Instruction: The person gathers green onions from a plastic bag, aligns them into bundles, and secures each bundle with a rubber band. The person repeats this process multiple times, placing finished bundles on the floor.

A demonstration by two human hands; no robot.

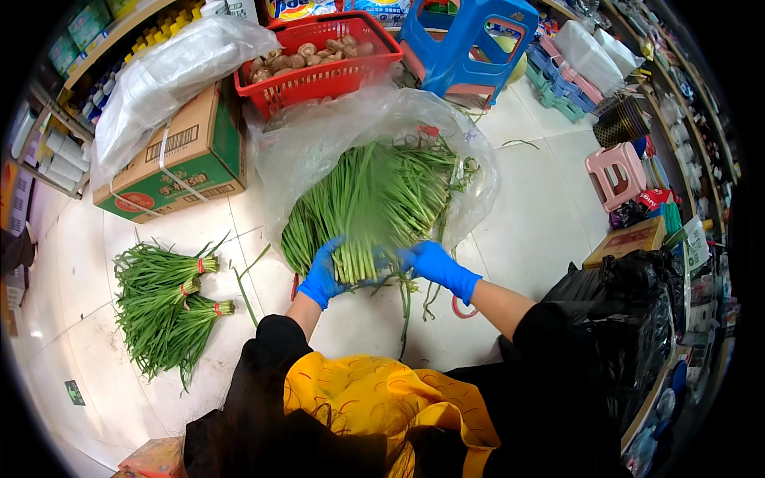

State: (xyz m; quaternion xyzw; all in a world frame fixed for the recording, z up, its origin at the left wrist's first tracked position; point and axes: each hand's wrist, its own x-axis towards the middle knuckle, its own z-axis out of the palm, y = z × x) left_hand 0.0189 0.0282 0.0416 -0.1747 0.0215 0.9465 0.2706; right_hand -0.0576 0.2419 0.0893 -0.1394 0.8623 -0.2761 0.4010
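A large heap of loose garlic chives (364, 197) lies on an opened clear plastic bag (472, 203) on the floor before me. My left hand (326, 272), in a blue glove, is closed around a bundle of chive stalks (354, 263), its cut ends toward me. At the bundle's right side is my blue-gloved right hand (435, 267), fingers bent and blurred; whether they grip any stalks is unclear. On the floor to the left lie three chive bunches (167, 299), bound with red bands near their pale ends. A red loop (464, 308) shows below my right wrist.
A red basket of mushrooms (320, 89) and a blue plastic stool (466, 48) stand beyond the bag. A cardboard box (179, 155) is at the left. On the right are a pink stool (617, 174) and black plastic bags (615, 299). Stray chives lie on the tiles (526, 179).
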